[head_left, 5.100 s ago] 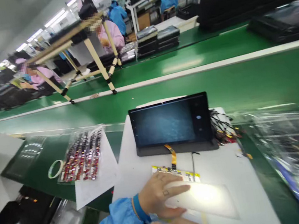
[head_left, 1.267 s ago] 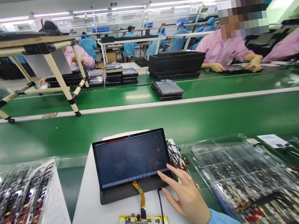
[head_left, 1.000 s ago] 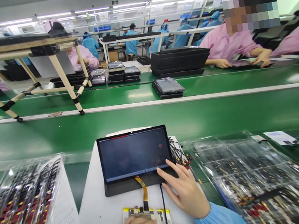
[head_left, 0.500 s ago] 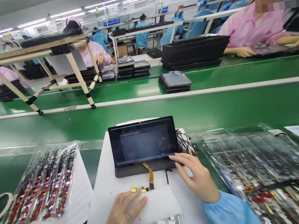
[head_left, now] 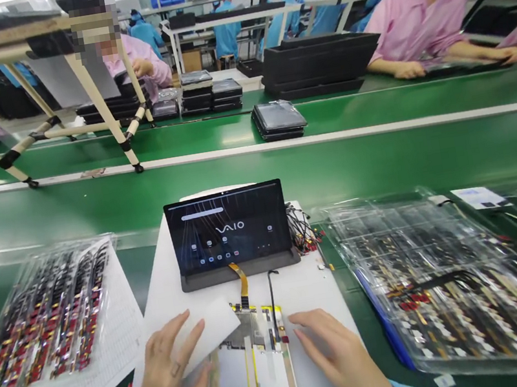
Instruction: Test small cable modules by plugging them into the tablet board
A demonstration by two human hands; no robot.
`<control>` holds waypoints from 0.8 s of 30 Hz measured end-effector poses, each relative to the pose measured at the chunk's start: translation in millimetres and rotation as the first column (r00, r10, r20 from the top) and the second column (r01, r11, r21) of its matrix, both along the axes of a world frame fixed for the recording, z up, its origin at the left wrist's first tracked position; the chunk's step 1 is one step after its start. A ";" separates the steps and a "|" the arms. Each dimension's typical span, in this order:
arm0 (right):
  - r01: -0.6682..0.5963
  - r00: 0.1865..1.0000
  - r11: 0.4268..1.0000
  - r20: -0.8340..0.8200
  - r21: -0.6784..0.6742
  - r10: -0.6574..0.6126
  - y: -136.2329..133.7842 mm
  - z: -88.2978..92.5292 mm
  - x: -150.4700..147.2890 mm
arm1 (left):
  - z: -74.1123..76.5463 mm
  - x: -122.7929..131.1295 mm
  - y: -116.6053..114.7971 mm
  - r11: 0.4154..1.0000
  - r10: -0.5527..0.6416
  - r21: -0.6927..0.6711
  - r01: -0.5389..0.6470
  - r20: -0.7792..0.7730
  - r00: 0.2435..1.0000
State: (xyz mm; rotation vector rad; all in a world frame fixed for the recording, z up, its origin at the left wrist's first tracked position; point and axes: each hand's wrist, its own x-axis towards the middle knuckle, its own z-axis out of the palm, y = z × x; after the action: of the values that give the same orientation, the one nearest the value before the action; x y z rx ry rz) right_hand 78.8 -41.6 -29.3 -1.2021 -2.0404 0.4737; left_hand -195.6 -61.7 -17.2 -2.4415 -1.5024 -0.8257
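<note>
An exposed tablet body lies on the white work surface, its silvery battery and circuit board showing. An orange flex cable joins it to a lit tablet screen, propped upright on a dark stand and showing a VAIO home screen. My left hand is spread over a white sheet left of the board; whether it touches the sheet is unclear. My right hand, fingers apart and holding nothing, is beside the body's right edge, near a thin black cable.
Clear trays of small parts stand left and right. Loose wired parts lie right of the screen. Beyond the green bench are stacked tablets, a pipe-frame rack and co-workers in pink.
The white sheet has shifted left with my left hand, uncovering the circuit board. My right hand has come down from the screen's corner. The dim screen now shows the home screen.
</note>
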 end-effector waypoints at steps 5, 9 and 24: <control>-0.034 0.999 0.999 0.005 -0.035 0.035 -7.4 -0.8 -6.7 | 25.1 50.4 6.1 0.998 -0.064 0.013 0.062 0.191 0.980; -0.041 0.999 0.999 0.005 -0.005 0.041 -10.0 -3.2 -10.8 | 17.2 90.1 4.7 0.981 -0.089 -0.164 0.106 0.109 0.990; -0.098 0.993 0.989 -0.054 0.111 0.104 -2.0 -10.4 -5.1 | -9.7 127.9 10.9 0.953 0.139 -0.261 -0.156 -0.084 0.987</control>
State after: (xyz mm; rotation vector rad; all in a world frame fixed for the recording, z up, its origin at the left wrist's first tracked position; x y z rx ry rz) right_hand 73.7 -43.7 -39.6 -1.0123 -2.0553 0.4360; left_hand -67.6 -50.8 -26.9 -2.4662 -1.8518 -0.5413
